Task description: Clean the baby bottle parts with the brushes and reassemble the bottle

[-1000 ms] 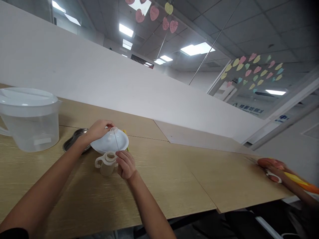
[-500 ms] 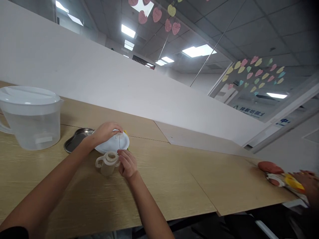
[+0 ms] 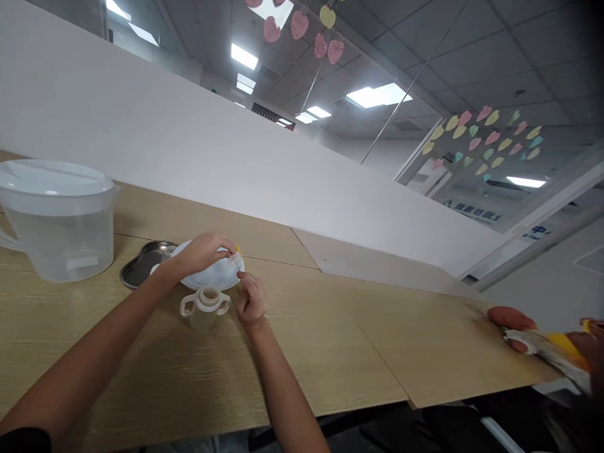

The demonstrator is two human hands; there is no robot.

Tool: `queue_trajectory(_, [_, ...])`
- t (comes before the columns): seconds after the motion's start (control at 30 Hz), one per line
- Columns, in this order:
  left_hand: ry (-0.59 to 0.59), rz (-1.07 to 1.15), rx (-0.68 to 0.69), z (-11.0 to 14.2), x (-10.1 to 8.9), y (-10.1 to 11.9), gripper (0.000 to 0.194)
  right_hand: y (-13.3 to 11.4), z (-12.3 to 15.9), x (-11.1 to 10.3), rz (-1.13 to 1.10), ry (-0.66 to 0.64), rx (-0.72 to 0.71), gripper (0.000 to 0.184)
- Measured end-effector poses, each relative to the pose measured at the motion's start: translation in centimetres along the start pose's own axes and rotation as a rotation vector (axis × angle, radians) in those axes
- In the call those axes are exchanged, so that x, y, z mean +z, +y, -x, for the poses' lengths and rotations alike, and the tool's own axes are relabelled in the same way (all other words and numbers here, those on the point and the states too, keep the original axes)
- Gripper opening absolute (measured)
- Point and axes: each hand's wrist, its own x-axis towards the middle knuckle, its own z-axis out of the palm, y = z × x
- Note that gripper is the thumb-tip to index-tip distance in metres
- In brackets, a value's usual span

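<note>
White round plastic cover [image 3: 212, 274] sits tilted, held up off the worktop [image 3: 306, 352], near the far edge and left of centre. Left hand [image 3: 202, 253] is clenched over its top, fingers [image 3: 221, 242] curving across to the far side, so it's grasping the cover. Right hand [image 3: 251, 302] is partly closed at the cover's near right rim, with the fingertips [image 3: 246, 283] pinched by a small clear fitting [image 3: 234, 262]; cannot tell if they're actually gripping it, too small to resolve. Two-handled beige cup [image 3: 205, 308] stands upright just in front of the cover, between the two forearms, wide neck open. Kidney-shaped steel tray [image 3: 144, 264] lies just left of the cover, its right end hidden behind the left forearm; cannot tell if the two touch. Small yellow item [image 3: 238, 249] peeks out behind the cover's far rim. Clear plastic jug [image 3: 59, 229] with a white lid stands upright at the worktop's left end, well apart from the hands. Far right corner: red oval item [image 3: 511, 318] beside a yellow and white packet [image 3: 561, 349], with another person's hand [image 3: 592, 346] at the frame edge on the packet. White partition [image 3: 189, 151] runs along the worktop's far edge.
</note>
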Motion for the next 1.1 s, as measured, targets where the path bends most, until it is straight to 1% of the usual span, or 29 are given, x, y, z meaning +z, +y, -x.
queue_trajectory(0.17, [-0.023, 0.008, 0.067, -0.2, 0.4, 1.1, 0.022, 0.3, 0.6, 0.4, -0.025, -0.027, 0.038, 0.043])
queue_trajectory(0.27, [-0.034, -0.003, 0.078, -0.3, 0.4, 1.8, 0.023, 0.6, 0.7, 0.5, -0.024, -0.011, 0.071, 0.042])
queue_trajectory(0.37, [-0.036, -0.001, 0.077, -0.2, 0.2, 2.0, 0.024, 0.5, 0.4, 0.6, -0.019, -0.003, 0.050, 0.041])
queue_trajectory(0.47, [-0.032, -0.012, 0.090, -0.1, 0.1, 2.0, 0.025, 0.0, -0.1, 0.5, 0.080, 0.004, 0.029, 0.036])
queue_trajectory(0.57, [-0.029, -0.108, 0.092, 0.0, 0.0, 2.3, 0.025, -0.2, -0.3, 0.6, 0.225, 0.041, 0.131, 0.026])
queue_trajectory(0.63, [-0.037, -0.186, 0.077, 0.0, -0.1, 2.8, 0.023, -0.1, -0.2, 0.6, 0.272, 0.078, 0.212, 0.021])
queue_trajectory(0.73, [-0.028, -0.272, 0.052, 0.0, 0.0, 3.0, 0.021, 0.3, 0.0, 0.5, 0.285, 0.074, 0.236, 0.020])
queue_trajectory(0.83, [0.008, -0.315, 0.033, 0.1, 0.3, 1.6, 0.020, 0.4, 0.0, 0.3, 0.348, 0.033, 0.206, 0.018])
queue_trajectory(0.93, [0.045, -0.328, -0.005, 0.2, 0.6, -1.0, 0.022, 0.1, -0.4, 0.2, 0.425, 0.041, 0.213, 0.014])
queue_trajectory(1.0, [0.050, -0.333, -0.021, 0.2, 0.8, -2.4, 0.023, -0.2, -0.7, 0.1, 0.432, 0.045, 0.207, 0.013])
queue_trajectory(1.1, [0.067, -0.346, -0.010, 0.2, 0.9, -3.3, 0.024, -0.7, -1.2, -0.1, 0.419, 0.071, 0.216, 0.013])
